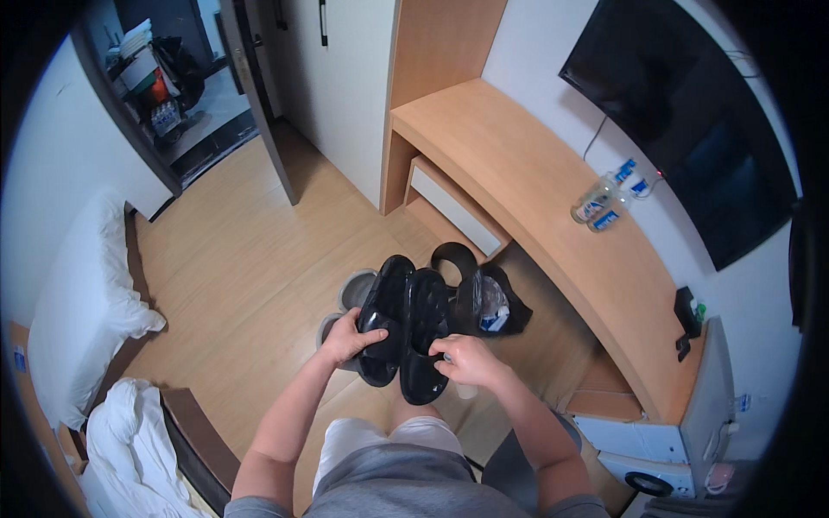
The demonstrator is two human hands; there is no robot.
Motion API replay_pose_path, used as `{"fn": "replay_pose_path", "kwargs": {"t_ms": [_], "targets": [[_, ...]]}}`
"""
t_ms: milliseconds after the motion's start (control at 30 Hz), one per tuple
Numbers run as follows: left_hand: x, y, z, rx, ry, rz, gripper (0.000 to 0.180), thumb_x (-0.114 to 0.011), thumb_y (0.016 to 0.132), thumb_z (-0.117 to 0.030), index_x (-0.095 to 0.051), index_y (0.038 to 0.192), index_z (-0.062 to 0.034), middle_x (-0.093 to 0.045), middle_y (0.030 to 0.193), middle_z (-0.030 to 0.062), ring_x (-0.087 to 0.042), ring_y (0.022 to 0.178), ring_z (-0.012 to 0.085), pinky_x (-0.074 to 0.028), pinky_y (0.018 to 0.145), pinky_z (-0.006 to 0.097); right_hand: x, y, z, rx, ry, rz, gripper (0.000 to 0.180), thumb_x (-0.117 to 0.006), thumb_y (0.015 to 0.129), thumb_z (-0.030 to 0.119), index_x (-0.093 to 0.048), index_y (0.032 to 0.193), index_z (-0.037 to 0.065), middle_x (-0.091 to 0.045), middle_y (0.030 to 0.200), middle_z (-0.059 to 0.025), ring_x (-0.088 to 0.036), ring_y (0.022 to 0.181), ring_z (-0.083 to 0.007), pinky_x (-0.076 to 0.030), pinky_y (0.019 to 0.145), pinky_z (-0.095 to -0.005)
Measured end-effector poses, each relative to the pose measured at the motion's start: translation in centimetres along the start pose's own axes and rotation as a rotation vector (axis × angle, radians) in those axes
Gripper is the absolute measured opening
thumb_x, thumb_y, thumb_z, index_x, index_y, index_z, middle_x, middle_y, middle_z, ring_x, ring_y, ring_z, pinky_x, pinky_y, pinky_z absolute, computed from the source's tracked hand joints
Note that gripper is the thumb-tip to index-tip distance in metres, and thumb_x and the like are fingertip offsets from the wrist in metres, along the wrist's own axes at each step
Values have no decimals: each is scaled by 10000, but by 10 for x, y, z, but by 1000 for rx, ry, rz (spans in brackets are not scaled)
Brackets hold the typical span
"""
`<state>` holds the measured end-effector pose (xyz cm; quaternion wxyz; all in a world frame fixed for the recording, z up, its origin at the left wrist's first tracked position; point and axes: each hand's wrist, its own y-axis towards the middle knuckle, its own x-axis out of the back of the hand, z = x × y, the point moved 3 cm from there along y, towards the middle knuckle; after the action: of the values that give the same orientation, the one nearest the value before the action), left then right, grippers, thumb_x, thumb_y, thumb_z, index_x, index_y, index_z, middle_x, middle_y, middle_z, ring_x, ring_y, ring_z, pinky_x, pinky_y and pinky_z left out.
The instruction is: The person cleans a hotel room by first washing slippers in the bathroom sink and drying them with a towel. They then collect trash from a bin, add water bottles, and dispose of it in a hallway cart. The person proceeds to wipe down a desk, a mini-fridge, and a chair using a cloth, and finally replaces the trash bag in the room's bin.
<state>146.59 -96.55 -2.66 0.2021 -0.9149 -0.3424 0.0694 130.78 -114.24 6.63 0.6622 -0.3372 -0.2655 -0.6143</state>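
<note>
Holding two glossy black slippers side by side over the floor, left of the tabletop. Left hand gripping the left one, thumb on strap; right hand narrow, fingers curled at the other's strap edge, can't tell if gripping. Best done with a firm left thumb and soles level; smooth surface could slip. Wood-look floor left of tabletop; grey footwear there. Bottles on tabletop, TV above, white bedding far left of it.
</note>
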Motion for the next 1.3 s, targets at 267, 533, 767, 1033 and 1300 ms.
{"fn": "replay_pose_path", "kwargs": {"t_ms": [267, 533, 767, 1033, 1300], "targets": [[37, 139, 10, 275, -179, -167, 590, -781, 659, -108, -439, 1122, 21, -586, 979, 104, -577, 906, 187, -478, 798, 303, -3, 155, -138, -158, -65, 286, 687, -563, 670, 81, -383, 1320, 212, -625, 791, -172, -612, 735, -340, -491, 673, -436], [73, 233, 65, 541, -241, -202, 879, -814, 645, -200, -292, 1306, 51, -477, 1208, 160, -505, 1087, 243, -418, 917, 334, -109, 276, -237, -88, 479, 536, 277, -614, 805, 272, -549, 959, 51, -607, 891, -193, -595, 826, -357, -457, 704, -408], [103, 285, 158, 330, -522, -749, 234, -602, 827, -164, -499, 1015, -69, -569, 925, 37, -524, 839, 136, -440, 742, 303, -150, 354, -435, -587, 140, 297, 256, -584, 822, 285, -587, 1024, 129, -622, 945, -157, -593, 889, -343, -487, 750, -424], [77, 318, 199, 364, -609, -744, 233, -560, 836, -92, -517, 1064, -68, -580, 992, 38, -533, 883, 138, -428, 807, 294, -255, 353, -557, -842, 70, 445, 259, -553, 830, 288, -631, 972, 86, -597, 1053, -161, -569, 987, -326, -465, 836, -396], [61, 367, 210, 222, -638, -752, 216, -541, 854, -108, -506, 1062, -59, -571, 999, 45, -532, 896, 135, -432, 816, 291, -293, 399, -580, -1206, 1118, -538, 173, -589, 865, 265, -555, 956, 122, -520, 776, -2, -446, 604, -97, -284, 365, -252]]}}
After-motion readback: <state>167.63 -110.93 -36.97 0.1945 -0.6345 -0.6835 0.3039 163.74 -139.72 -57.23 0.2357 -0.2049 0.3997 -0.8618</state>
